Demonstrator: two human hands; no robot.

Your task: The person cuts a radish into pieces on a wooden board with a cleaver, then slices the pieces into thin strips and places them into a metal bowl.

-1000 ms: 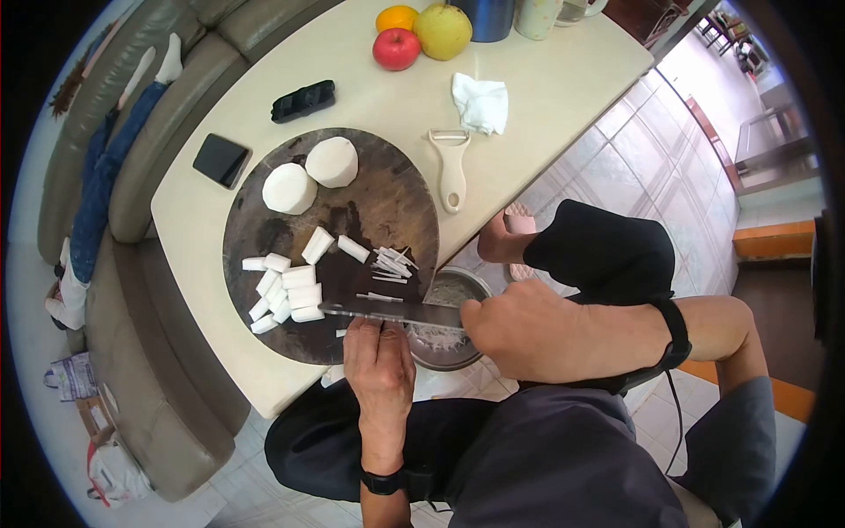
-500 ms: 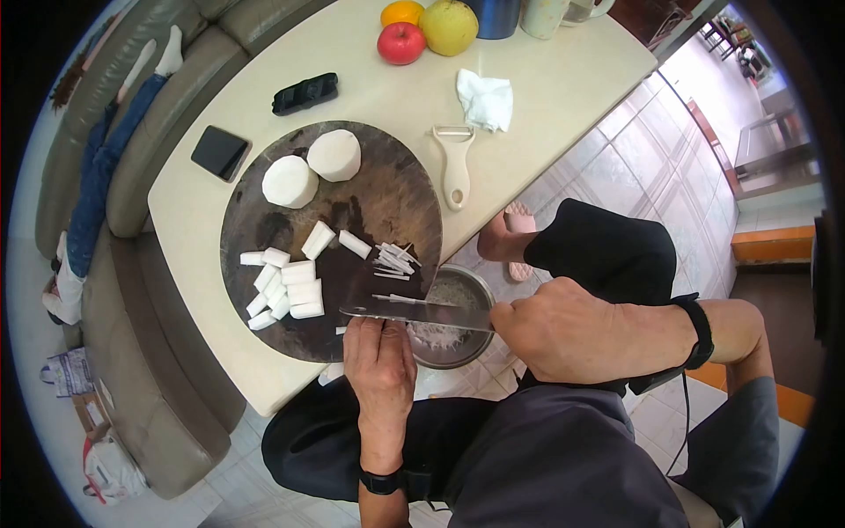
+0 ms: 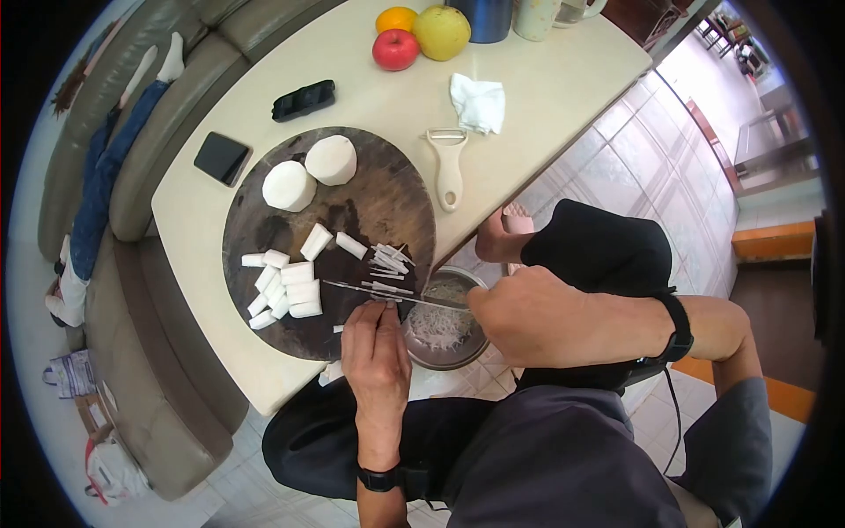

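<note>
My right hand (image 3: pixel 539 317) is closed round the handle of a kitchen knife (image 3: pixel 405 297), its blade seen nearly edge-on over the round wooden chopping board (image 3: pixel 374 176). Just below the blade, the fingers of my left hand (image 3: pixel 377 352) press together on a white radish piece, mostly hidden under the fingertips. Thin radish strips (image 3: pixel 389 261) lie beyond the blade. Several cut radish blocks (image 3: pixel 295 283) are grouped to the left, and two thick peeled radish rounds (image 3: pixel 310 172) stand at the far side. Under the board's right edge a metal bowl (image 3: pixel 475 339) contains white shreds.
A white peeler (image 3: pixel 450 172), a crumpled white cloth (image 3: pixel 478 103), a black phone (image 3: pixel 221 158) and a black case (image 3: pixel 304 100) lie on the table (image 3: pixel 264 383). Fruit (image 3: pixel 442 33) and a blue container (image 3: pixel 489 19) stand farther back. Another person's legs (image 3: pixel 106 176) rest on the sofa.
My right hand has moved left and slightly away from me with the knife, whose blade has turned from showing its flat side to nearly edge-on. My left hand has shifted slightly up the board.
</note>
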